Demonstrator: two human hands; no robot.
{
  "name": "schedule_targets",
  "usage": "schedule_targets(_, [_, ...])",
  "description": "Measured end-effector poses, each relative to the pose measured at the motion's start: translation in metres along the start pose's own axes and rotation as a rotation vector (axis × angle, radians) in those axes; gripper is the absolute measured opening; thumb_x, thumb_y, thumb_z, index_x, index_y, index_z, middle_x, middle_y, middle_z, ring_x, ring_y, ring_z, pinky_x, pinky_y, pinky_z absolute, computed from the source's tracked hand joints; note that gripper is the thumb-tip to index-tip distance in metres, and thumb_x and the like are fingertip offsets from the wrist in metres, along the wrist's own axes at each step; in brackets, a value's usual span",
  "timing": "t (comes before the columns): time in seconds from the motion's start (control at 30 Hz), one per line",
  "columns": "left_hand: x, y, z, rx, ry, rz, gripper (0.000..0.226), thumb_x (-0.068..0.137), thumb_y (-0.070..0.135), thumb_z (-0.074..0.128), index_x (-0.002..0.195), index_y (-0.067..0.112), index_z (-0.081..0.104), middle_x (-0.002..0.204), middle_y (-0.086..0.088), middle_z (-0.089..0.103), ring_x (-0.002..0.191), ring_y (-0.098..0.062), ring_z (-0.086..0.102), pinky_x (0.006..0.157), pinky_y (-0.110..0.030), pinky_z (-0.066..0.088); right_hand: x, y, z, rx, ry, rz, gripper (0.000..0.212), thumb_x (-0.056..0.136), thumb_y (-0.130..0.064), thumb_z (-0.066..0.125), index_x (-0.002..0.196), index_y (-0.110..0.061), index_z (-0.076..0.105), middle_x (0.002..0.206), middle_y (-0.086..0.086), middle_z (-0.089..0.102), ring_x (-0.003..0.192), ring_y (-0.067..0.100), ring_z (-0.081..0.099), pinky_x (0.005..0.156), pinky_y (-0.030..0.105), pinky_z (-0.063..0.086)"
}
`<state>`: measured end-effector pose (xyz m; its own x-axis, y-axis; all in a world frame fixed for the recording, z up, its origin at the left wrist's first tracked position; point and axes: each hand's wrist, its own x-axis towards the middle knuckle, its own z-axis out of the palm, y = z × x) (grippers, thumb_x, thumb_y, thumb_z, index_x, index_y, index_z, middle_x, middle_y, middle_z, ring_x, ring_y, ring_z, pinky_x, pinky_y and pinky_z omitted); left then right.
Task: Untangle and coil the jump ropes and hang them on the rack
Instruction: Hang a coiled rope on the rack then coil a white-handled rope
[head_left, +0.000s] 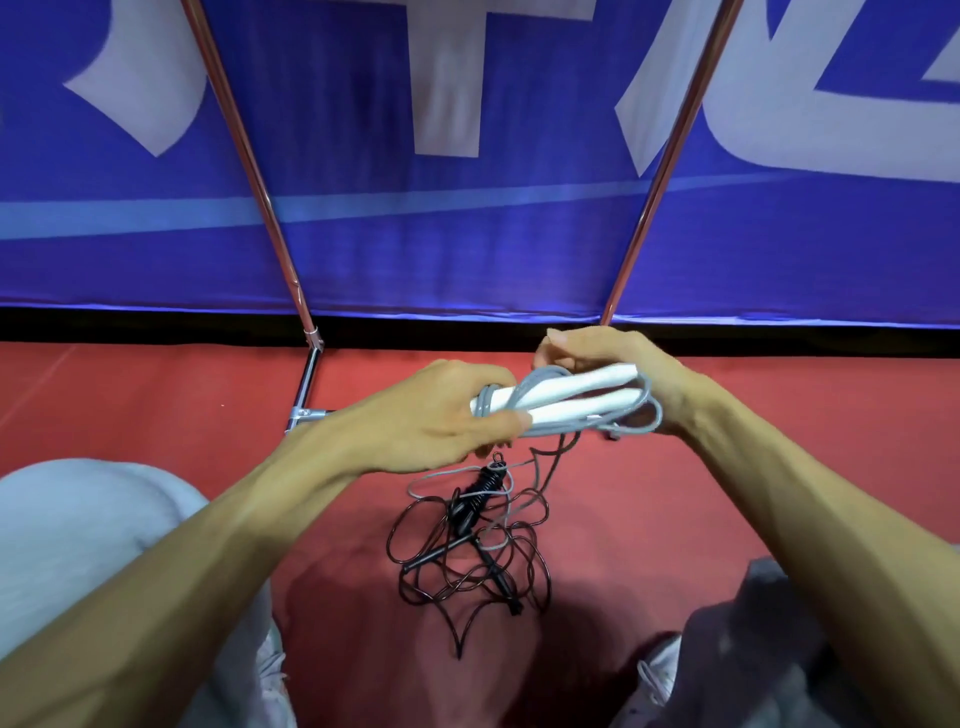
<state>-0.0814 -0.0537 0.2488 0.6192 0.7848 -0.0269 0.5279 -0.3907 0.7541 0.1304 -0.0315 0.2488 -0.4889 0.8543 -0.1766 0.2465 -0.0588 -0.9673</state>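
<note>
A thin, shiny metal rack (244, 156) stands on the red floor (130, 395). The left hand (436, 415) curls round one end of two smooth white handles (571, 395), which are wrapped in grey cord (644, 410); the right hand (613, 358) grips the other end. Below them, a wiry black rope (467, 551) lies tangled on the floor

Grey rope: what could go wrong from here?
1. A grey strand lies threaded through the black rope tangle on the floor. If it belongs to the grey rope in the hands, further winding may drag or tighten that tangle.
2. The loops around the white handles look loose near the right hand. Easing that grip, or the left hand's, could let them slip off.
</note>
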Motion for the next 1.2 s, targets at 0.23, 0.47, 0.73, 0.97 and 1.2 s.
schedule_targets(0.23, [0.003, -0.002, -0.015, -0.294, 0.224, -0.031, 0.056, 0.099, 0.018, 0.044, 0.132, 0.063, 0.035, 0.071, -0.011, 0.05, 0.052, -0.019, 0.041, 0.044, -0.021, 0.04, 0.022, 0.021, 0.025, 0.146, 0.03, 0.084, 0.043, 0.103, -0.027, 0.029, 0.079, -0.004, 0.058, 0.065, 0.012, 0.054, 0.05, 0.019, 0.051, 0.061, 0.032, 0.042])
schedule_targets(0.47, [0.007, -0.007, -0.014, 0.022, 0.573, -0.076, 0.05, 0.102, 0.045, 0.032, 0.071, 0.009, 0.047, 0.056, -0.002, 0.062, 0.044, -0.009, 0.049, 0.056, -0.029, 0.044, 0.021, 0.017, 0.042, -0.143, -0.036, 0.106, 0.053, 0.099, -0.047, 0.034, 0.092, -0.002, 0.06, 0.072, 0.016, 0.062, 0.07, 0.027, 0.06, 0.072, 0.038, 0.051])
schedule_targets(0.73, [0.009, -0.03, -0.018, 0.442, 0.525, -0.156, 0.043, 0.103, 0.039, 0.036, 0.072, 0.015, 0.052, 0.058, -0.004, 0.047, 0.076, -0.046, 0.055, 0.069, -0.046, 0.046, 0.017, 0.01, 0.045, -0.931, -0.177, 0.07, 0.016, 0.099, -0.029, 0.047, 0.091, -0.018, 0.057, 0.063, -0.007, 0.061, 0.064, 0.01, 0.062, 0.069, 0.028, 0.044])
schedule_targets(0.97, [0.012, -0.027, -0.012, 0.416, 0.181, -0.187, 0.045, 0.1, 0.052, 0.026, 0.063, 0.028, 0.033, 0.058, 0.006, 0.044, 0.066, -0.029, 0.049, 0.073, -0.041, 0.05, 0.002, -0.005, 0.032, -1.182, -0.058, -0.239, 0.02, 0.098, -0.029, 0.047, 0.09, -0.016, 0.061, 0.062, -0.001, 0.049, 0.059, 0.024, 0.046, 0.063, 0.042, 0.042])
schedule_targets(1.2, [0.014, -0.03, -0.006, 0.311, 0.02, -0.183, 0.052, 0.095, 0.062, 0.033, 0.067, 0.026, 0.056, 0.068, -0.001, 0.065, 0.065, -0.022, 0.06, 0.069, -0.036, 0.051, -0.001, -0.014, 0.018, -1.041, 0.163, -0.461, 0.009, 0.082, -0.025, 0.071, 0.084, -0.017, 0.073, 0.075, -0.007, 0.065, 0.064, 0.004, 0.051, 0.064, 0.022, 0.046])
